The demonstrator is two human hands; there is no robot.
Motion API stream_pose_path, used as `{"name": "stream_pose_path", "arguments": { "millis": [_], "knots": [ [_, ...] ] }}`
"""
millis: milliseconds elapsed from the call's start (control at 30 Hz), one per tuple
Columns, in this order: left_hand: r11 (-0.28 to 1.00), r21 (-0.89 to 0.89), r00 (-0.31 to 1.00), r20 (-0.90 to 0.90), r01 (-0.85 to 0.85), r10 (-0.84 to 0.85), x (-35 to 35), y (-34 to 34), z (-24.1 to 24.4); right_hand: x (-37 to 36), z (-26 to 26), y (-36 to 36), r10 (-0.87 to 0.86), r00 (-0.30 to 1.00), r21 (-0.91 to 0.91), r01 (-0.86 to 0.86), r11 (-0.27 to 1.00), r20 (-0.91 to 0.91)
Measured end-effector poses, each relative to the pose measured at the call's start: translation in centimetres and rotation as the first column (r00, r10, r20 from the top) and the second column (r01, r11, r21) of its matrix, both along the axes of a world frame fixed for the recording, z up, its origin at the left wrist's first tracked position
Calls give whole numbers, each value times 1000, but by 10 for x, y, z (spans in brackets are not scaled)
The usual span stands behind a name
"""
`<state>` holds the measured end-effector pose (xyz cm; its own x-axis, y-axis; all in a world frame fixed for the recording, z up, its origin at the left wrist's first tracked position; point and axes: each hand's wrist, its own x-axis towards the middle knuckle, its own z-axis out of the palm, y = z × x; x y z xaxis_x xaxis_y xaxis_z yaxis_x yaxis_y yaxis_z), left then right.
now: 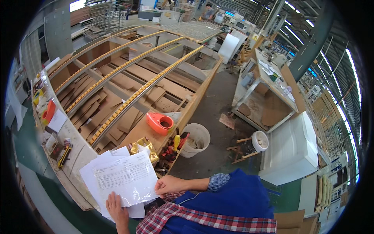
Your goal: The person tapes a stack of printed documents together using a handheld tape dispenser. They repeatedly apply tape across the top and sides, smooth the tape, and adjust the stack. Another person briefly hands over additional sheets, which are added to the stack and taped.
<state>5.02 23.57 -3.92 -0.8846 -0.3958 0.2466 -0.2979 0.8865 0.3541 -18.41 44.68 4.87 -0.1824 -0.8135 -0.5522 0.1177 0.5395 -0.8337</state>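
Note:
A printed form in a clear plastic sleeve (127, 178) lies tilted on a stack of white papers (89, 172) at the near corner of the workbench. My left hand (117, 204) rests flat, fingers spread, on the sleeve's lower left edge. At its lower right corner my right hand (165, 185) has thumb and fingertips closed on the plastic. Just beyond the papers sits a crumpled gold foil packet (145, 147). An orange tape dispenser (160, 122) stands farther back on the wooden ledge. Beside it, a narrow tray holds hand tools, among them one with a yellow handle (176, 142).
Roller rails (140, 83) span the bench frame over cardboard pieces. A yellow utility knife (65, 156) lies on the left ledge. A white bucket (201, 136) stands right of the tool tray, with a small wooden stool (242, 149) beyond. A person (209, 12) is far off.

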Motion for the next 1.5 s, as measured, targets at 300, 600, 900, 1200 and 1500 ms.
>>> {"name": "stream_pose_path", "arguments": {
  "millis": [300,600,900,1200,1500],
  "knots": [
    [934,-164,944,-151,-316,293,15,-10,-12,-6,51,-3,15,998,-14,-16,1000,-64],
    [939,-342,939,-309,36,-148,-18,-14,30,-10,63,3,-15,993,2,15,1000,-118],
    [924,-383,950,-297,-28,-95,-20,-5,56,-4,78,9,-64,973,59,78,995,-221],
    [908,-410,949,-310,-83,-53,-20,-6,77,-28,83,32,-82,847,56,131,990,-525],
    [916,-380,933,-359,-127,-20,-15,-8,91,-11,58,6,-68,220,-196,-639,743,-973]
  ]
}}
